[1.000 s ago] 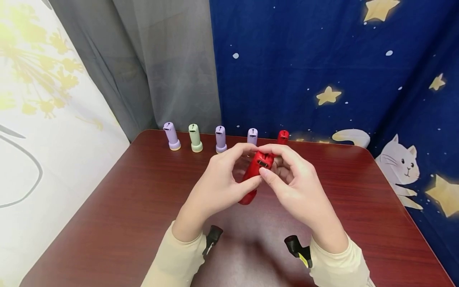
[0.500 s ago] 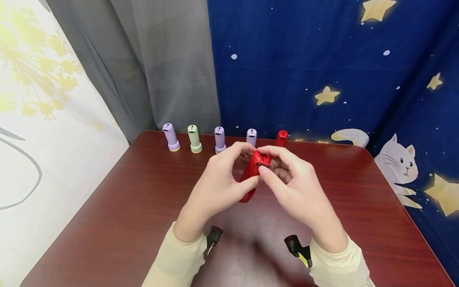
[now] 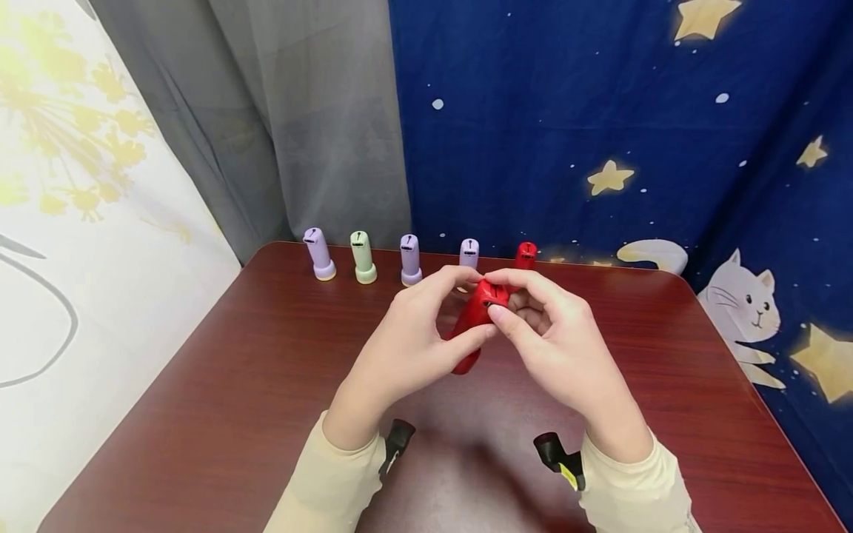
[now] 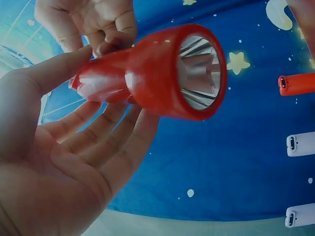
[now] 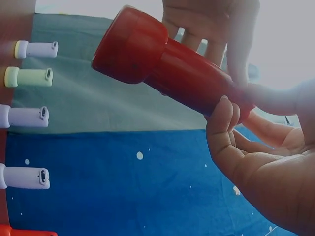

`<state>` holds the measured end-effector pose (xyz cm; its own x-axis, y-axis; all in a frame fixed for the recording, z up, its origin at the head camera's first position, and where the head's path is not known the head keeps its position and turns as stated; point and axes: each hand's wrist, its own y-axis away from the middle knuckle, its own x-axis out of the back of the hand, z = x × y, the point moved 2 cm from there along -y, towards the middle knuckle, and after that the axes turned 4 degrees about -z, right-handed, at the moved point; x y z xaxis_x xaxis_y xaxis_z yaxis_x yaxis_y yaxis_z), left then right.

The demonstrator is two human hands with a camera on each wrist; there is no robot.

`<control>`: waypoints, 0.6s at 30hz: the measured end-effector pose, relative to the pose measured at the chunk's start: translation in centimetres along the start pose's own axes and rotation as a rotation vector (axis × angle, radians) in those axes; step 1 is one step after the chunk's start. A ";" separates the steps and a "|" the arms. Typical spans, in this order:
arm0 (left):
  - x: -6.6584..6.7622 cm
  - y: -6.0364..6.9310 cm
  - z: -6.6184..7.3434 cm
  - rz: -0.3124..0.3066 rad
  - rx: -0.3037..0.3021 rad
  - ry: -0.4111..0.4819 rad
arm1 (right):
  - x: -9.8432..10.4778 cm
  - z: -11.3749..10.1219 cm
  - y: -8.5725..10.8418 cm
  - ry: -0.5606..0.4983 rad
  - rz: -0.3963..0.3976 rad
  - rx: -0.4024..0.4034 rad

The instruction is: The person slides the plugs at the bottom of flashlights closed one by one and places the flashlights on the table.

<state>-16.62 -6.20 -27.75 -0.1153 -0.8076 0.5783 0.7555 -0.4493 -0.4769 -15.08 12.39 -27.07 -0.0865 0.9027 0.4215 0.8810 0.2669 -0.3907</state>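
A red flashlight (image 3: 474, 314) is held up above the table, tilted, its slotted tail end uppermost in the head view. My left hand (image 3: 416, 333) holds its body between the thumb and the fingers. With the thumb over the slot and the fingers behind, my right hand (image 3: 569, 344) pinches the tail end. The left wrist view looks at the lens end of the flashlight (image 4: 152, 73), with its shiny reflector showing. From the right wrist, the flashlight (image 5: 189, 73) appears side-on, wide head to the upper left; what the right fingertips touch at the tail is partly hidden.
Along the far edge of the brown table (image 3: 266, 385) stands a row of flashlights on their heads: several purple ones, such as the leftmost purple flashlight (image 3: 320, 255), a green flashlight (image 3: 363, 257) and another red flashlight (image 3: 526, 255). A grey and blue curtain (image 3: 506, 133) hangs behind.
The right thumb has shifted onto the tail slot, covering more of it. The held flashlight has tilted slightly; both hands keep their hold. The standing flashlights have not moved.
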 end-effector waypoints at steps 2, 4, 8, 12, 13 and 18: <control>0.0 0.0 -0.1 -0.009 -0.001 0.005 | 0.2 0.1 -0.1 0.005 -0.002 -0.010; -0.1 -0.1 -0.1 -0.015 0.003 0.005 | 0.3 0.3 -0.1 0.011 -0.004 -0.010; 0.0 -0.1 -0.1 -0.011 -0.001 -0.011 | 0.3 0.5 -0.1 0.016 -0.016 0.003; 0.1 0.0 -0.1 -0.003 -0.011 -0.030 | 0.2 0.6 -0.1 0.022 -0.037 0.005; 0.1 0.0 -0.2 -0.003 -0.012 -0.032 | 0.2 0.6 -0.1 0.022 -0.040 0.003; 0.0 0.1 -0.3 -0.011 -0.009 -0.029 | 0.1 0.8 -0.2 0.049 -0.042 0.008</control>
<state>-16.75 -6.36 -27.97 -0.1051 -0.7912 0.6025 0.7483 -0.4619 -0.4761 -15.59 12.68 -27.62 -0.1004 0.8732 0.4770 0.8735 0.3069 -0.3779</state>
